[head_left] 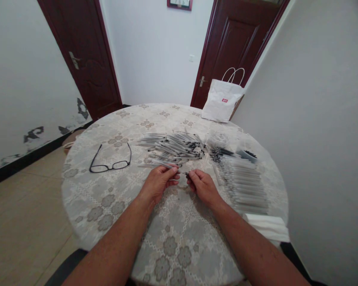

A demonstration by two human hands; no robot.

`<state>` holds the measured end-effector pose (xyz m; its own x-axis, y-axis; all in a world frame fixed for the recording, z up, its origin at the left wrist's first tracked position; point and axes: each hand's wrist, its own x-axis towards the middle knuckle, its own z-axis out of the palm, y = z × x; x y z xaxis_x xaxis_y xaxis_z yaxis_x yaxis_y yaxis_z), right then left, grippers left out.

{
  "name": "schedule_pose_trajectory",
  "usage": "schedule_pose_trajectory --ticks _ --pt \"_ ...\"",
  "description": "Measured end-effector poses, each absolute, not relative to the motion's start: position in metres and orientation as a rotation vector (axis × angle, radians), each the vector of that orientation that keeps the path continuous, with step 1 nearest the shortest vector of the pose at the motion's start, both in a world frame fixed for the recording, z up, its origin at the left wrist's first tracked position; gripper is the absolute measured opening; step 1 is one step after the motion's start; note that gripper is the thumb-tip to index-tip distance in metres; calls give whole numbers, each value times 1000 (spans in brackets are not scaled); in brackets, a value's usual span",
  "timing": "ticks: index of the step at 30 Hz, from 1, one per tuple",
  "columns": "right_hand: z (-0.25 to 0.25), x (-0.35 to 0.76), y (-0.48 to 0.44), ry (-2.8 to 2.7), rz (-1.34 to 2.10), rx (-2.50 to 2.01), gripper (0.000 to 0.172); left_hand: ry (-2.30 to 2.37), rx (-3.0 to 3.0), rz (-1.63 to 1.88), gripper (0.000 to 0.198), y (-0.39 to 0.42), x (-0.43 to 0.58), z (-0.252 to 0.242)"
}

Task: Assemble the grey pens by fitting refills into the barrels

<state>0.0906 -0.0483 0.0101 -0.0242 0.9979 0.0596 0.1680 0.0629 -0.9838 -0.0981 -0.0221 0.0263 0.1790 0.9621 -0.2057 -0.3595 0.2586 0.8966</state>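
Note:
Over the table's near middle, my left hand [158,182] pinches a slim grey pen [164,163] between thumb and fingers. Facing it, my right hand [203,186] is closed on a small dark piece [187,174], perhaps a pen cap or tip; it is too small to tell. A short gap separates the two hands, with the pen's end pointing towards the right one. Just beyond them lies a loose heap of similar pens [174,147] with dark ends. To the right of my right hand are rows of clear, pale tubes [247,184] laid side by side.
A small clear container [248,156] of black parts and a crumpled plastic bag [217,140] lie at the right. Eyeglasses [109,168] rest on the left. A white paper bag [222,101] stands at the back; folded white material [267,227] sits near the right edge.

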Motion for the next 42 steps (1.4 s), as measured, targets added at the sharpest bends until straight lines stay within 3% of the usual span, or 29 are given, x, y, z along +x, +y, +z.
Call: schedule_pose_trajectory --ticks 3,6,10,15,32,42 --pt "11 90 -49 -1326 1094 -1199 32 929 811 1107 30 -22 -98 27" --pt "12 90 -50 -1223 1147 -1144 46 924 819 1102 30 -21 -98 26" --pt "10 90 -50 -1291 1189 -1235 48 936 830 1090 29 -22 -98 24" --pt "9 89 -47 -1317 1140 -1214 27 941 821 1109 31 -22 -98 24" --pt "9 89 -46 -1270 1053 -1204 21 786 647 1260 28 -21 -93 33" --pt "13 90 -43 -1292 893 -1286 16 765 655 1323 39 -22 -94 35"
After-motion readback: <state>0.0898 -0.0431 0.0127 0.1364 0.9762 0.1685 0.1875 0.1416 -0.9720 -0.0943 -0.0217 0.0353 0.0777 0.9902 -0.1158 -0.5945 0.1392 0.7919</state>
